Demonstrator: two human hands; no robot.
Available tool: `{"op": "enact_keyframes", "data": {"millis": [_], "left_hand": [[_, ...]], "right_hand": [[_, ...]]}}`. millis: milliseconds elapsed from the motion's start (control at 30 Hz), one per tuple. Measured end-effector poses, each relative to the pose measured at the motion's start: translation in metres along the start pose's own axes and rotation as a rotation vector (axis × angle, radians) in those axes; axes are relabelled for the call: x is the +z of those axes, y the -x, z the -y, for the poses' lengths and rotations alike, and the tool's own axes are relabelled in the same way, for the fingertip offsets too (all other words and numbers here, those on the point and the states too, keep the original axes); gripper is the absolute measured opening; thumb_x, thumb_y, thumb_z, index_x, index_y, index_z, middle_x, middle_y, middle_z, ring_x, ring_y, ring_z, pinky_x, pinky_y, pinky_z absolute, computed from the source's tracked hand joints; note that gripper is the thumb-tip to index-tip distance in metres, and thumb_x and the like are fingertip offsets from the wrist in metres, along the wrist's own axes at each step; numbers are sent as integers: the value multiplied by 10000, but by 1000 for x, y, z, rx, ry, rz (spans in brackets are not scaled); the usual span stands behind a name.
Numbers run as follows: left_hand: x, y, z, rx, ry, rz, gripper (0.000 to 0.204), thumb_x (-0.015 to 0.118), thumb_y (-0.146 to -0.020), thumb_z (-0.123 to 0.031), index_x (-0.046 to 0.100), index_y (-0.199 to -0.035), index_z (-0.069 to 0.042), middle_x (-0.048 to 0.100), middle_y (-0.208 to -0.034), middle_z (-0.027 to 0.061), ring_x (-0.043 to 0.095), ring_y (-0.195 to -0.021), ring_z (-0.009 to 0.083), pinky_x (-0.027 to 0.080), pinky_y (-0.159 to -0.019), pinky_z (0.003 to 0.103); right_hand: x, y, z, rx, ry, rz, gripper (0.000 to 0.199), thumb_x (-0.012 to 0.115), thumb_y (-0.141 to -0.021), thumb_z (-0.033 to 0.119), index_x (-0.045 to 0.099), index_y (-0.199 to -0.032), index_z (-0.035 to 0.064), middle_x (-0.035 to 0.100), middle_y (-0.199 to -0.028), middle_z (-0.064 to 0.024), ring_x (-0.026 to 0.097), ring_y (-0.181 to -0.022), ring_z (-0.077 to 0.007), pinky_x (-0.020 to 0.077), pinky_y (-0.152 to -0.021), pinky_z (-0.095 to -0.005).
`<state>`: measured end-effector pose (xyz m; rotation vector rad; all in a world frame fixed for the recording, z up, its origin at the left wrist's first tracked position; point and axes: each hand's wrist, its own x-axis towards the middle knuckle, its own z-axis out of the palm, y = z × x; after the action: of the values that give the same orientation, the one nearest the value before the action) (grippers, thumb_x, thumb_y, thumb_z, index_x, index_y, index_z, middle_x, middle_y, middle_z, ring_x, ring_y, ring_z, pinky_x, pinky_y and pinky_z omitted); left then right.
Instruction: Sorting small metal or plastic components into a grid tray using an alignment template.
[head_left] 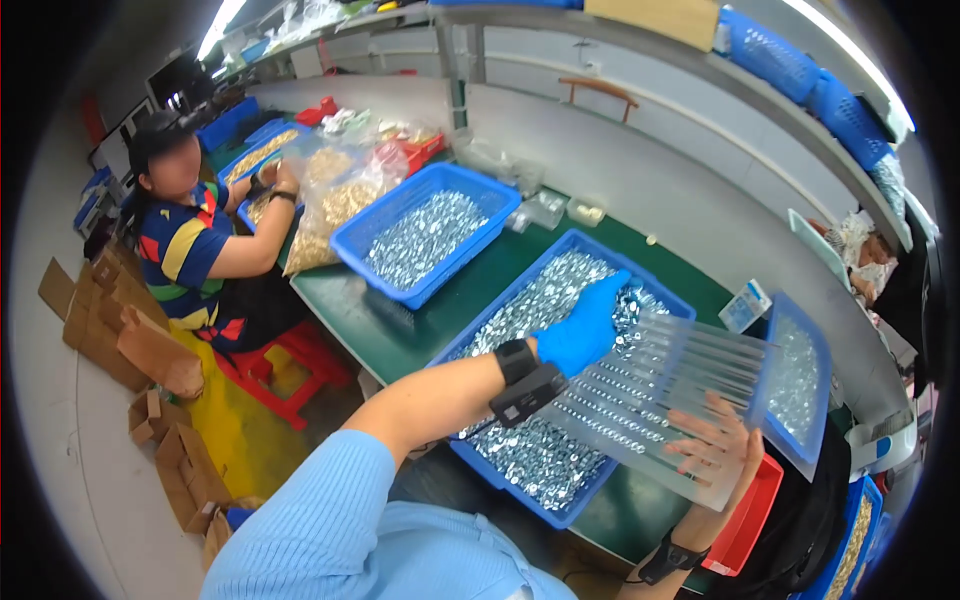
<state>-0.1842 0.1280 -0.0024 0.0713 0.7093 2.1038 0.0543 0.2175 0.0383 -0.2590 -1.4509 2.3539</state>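
In a blue glove, my left hand [583, 325] reaches across the large blue basket [683, 300] of small shiny metal parts [545, 465]. Its fingers are together and curled among the parts at the far side; the fingertips are partly hidden. A clear grooved plate [690, 365] lies tilted over the basket's right side, with rows of the small parts in several grooves. Bare and seen through the plastic, my right hand [712, 445] grips the plate at its near right corner, fingers spread against it.
A second blue basket [420, 295] of metal parts stands left on the green table [340, 300]. Beyond it are a clear bag [345, 200] of brass-coloured pieces and a seated co-worker [200, 230]. At right are a red bin [750, 515] and another blue-rimmed container [800, 375]. A shelf [800, 110] runs overhead.
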Motion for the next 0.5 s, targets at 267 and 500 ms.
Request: {"op": "enact_keyframes", "data": {"millis": [267,500], "left_hand": [[-41,-16,-31,201,-21,-176,179,509,-888,-260,568,-810,-110,546,-690,6,540,-639,116,460,-590,279],[-3,-1,-8,85,-34,-33,194,491,-906,-252,580,-862,-85,561,-769,22,557,-703,136,479,-653,297]], "right_hand": [[11,4,7,-2,2,-96,757,374,-881,531,290,-1309,-86,537,-1038,-379,661,-704,-325,498,-402,-242],[18,15,6,46,162,-157,824,365,-876,579,215,-1352,-76,475,-1173,-358,651,-724,-304,507,-474,-225]]}}
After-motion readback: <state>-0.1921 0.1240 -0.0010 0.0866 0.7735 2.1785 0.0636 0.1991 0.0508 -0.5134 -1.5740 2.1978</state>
